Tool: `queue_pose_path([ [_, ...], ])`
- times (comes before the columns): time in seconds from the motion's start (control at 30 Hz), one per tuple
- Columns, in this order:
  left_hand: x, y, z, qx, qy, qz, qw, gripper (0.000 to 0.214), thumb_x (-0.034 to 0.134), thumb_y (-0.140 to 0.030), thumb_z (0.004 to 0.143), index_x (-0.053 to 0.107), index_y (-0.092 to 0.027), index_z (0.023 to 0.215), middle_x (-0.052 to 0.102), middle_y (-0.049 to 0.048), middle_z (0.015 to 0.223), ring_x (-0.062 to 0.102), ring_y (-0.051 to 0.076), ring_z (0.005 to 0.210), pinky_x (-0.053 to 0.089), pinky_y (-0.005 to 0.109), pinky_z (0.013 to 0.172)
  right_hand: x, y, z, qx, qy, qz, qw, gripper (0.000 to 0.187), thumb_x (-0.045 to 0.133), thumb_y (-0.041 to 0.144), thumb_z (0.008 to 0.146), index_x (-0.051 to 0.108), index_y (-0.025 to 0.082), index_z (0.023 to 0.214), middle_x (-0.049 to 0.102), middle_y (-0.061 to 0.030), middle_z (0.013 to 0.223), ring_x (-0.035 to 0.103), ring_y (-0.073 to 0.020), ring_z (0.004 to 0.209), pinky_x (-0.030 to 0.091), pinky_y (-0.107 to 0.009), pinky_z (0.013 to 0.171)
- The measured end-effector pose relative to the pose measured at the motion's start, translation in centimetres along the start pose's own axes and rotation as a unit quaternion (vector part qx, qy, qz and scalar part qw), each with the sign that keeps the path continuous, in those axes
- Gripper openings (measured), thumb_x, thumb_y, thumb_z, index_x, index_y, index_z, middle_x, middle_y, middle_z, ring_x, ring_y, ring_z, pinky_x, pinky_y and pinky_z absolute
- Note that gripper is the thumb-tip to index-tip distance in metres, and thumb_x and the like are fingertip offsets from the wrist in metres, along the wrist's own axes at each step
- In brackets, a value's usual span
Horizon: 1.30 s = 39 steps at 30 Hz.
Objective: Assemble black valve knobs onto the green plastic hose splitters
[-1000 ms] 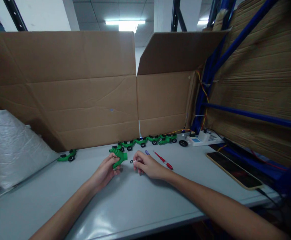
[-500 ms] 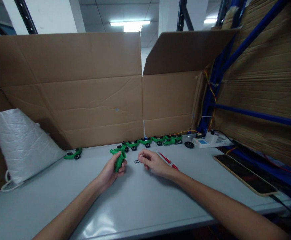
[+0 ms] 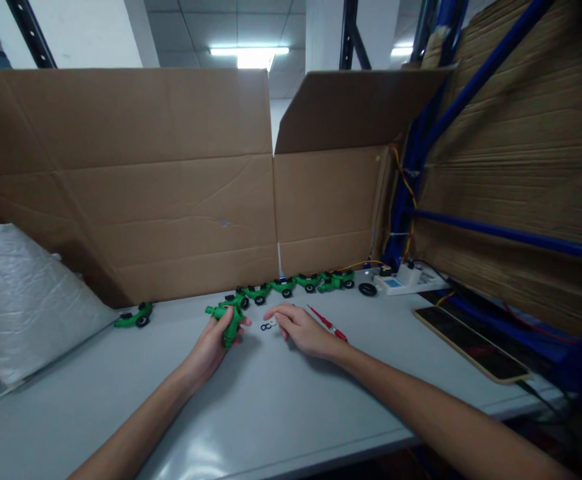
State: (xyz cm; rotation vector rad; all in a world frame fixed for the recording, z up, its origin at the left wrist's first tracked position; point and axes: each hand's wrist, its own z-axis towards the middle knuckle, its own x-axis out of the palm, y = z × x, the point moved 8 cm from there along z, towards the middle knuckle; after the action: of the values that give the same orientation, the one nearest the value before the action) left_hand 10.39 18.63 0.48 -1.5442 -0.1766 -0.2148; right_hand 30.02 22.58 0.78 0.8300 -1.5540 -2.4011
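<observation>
My left hand (image 3: pixel 214 347) is wrapped round a green toy car body (image 3: pixel 229 323), held just above the grey table (image 3: pixel 281 407). My right hand (image 3: pixel 298 328) rests on the table to its right, fingers curled, the index finger reaching toward two small black rings (image 3: pixel 267 326) and a small white piece lying between the hands. Whether the fingers pinch anything is hidden.
A row of green toy cars with black wheels (image 3: pixel 291 285) lines the cardboard wall (image 3: pixel 171 220); another car (image 3: pixel 134 315) sits apart at left. A red screwdriver (image 3: pixel 327 322), a loose black tyre (image 3: pixel 367 289), a white device (image 3: pixel 401 280), a phone (image 3: pixel 471 343) and a white bag (image 3: pixel 21 300) lie around.
The green car body has turned in my left hand and shifted slightly left. My right hand has lowered onto the table beside the black rings.
</observation>
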Motion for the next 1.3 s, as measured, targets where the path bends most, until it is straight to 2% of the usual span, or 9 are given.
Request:
queue_pose_path([
  [0.23,0.3,-0.2,-0.1,-0.005,0.013,0.020,1.000,0.049,0.075,-0.062,0.092,0.062,-0.016,0.106,0.075,0.0089,0.102,0.063,0.015,0.073,0.047,0.025,0.061,1.4,-0.4,-0.4,0.012,0.059,0.001,0.998,0.032,0.047,0.042,0.111,0.068,0.018,0.116,0.049,0.0056,0.065,0.046,-0.0126,0.056,0.035,-0.023,0.053],
  [0.4,0.2,-0.1,-0.1,-0.004,0.011,0.019,1.000,0.047,0.076,-0.059,0.093,0.061,-0.016,0.108,0.075,0.0083,0.099,0.064,0.015,0.069,0.046,0.025,0.059,1.2,0.9,-0.3,-0.037,0.060,-0.017,0.997,0.032,0.047,0.033,0.111,0.068,0.019,0.130,0.060,-0.0009,0.087,0.057,-0.0133,0.070,0.046,-0.025,0.067],
  [0.47,0.1,0.0,0.0,-0.003,0.009,0.022,1.000,0.047,0.076,-0.058,0.093,0.061,-0.016,0.107,0.075,0.0081,0.099,0.064,0.015,0.069,0.046,0.025,0.059,1.2,1.0,-0.3,-0.038,0.061,-0.020,0.997,0.030,0.048,0.031,0.110,0.069,0.019,0.128,0.062,-0.0022,0.093,0.059,-0.0131,0.073,0.047,-0.025,0.069],
  [0.63,-0.4,0.1,0.2,-0.003,-0.006,0.034,0.999,0.053,0.077,-0.063,0.090,0.059,-0.017,0.109,0.074,0.0074,0.098,0.063,0.015,0.069,0.047,0.025,0.059,1.5,0.1,-0.1,-0.041,0.087,-0.030,0.995,0.018,0.054,0.025,0.106,0.070,0.018,0.111,0.058,0.0017,0.079,0.054,-0.0116,0.064,0.041,-0.023,0.062],
  [0.73,-0.5,0.1,0.2,0.000,-0.009,0.045,0.999,0.054,0.076,-0.065,0.089,0.060,-0.017,0.108,0.074,0.0070,0.097,0.063,0.014,0.069,0.046,0.025,0.059,1.5,-0.2,0.0,-0.055,0.092,-0.028,0.994,0.014,0.056,0.022,0.104,0.069,0.018,0.107,0.059,0.0017,0.081,0.054,-0.0112,0.063,0.041,-0.023,0.061],
  [0.83,-0.5,0.2,0.3,0.003,-0.007,0.056,0.998,0.053,0.074,-0.066,0.090,0.060,-0.017,0.104,0.073,0.0066,0.096,0.062,0.014,0.068,0.046,0.025,0.059,1.3,-0.3,0.0,-0.058,0.089,-0.022,0.994,0.014,0.056,0.022,0.103,0.069,0.018,0.105,0.061,0.0005,0.084,0.055,-0.0107,0.062,0.041,-0.023,0.059],
  [1.17,-0.4,0.6,0.4,0.010,0.008,0.086,0.996,0.054,0.070,-0.070,0.091,0.060,-0.017,0.103,0.071,0.0059,0.097,0.060,0.014,0.068,0.045,0.026,0.060,1.3,-0.8,0.2,-0.048,0.087,-0.007,0.995,0.012,0.059,0.022,0.100,0.070,0.017,0.101,0.058,0.0034,0.071,0.055,-0.0111,0.058,0.042,-0.022,0.058],
  [1.3,-1.0,0.3,0.4,0.032,-0.025,0.121,0.992,0.056,0.073,-0.068,0.089,0.062,-0.018,0.113,0.067,0.0019,0.090,0.061,0.016,0.073,0.046,0.026,0.065,1.4,-0.9,0.2,-0.031,0.090,-0.004,0.996,0.011,0.058,0.024,0.101,0.067,0.017,0.101,0.058,0.0041,0.069,0.054,-0.0112,0.058,0.042,-0.022,0.057],
])
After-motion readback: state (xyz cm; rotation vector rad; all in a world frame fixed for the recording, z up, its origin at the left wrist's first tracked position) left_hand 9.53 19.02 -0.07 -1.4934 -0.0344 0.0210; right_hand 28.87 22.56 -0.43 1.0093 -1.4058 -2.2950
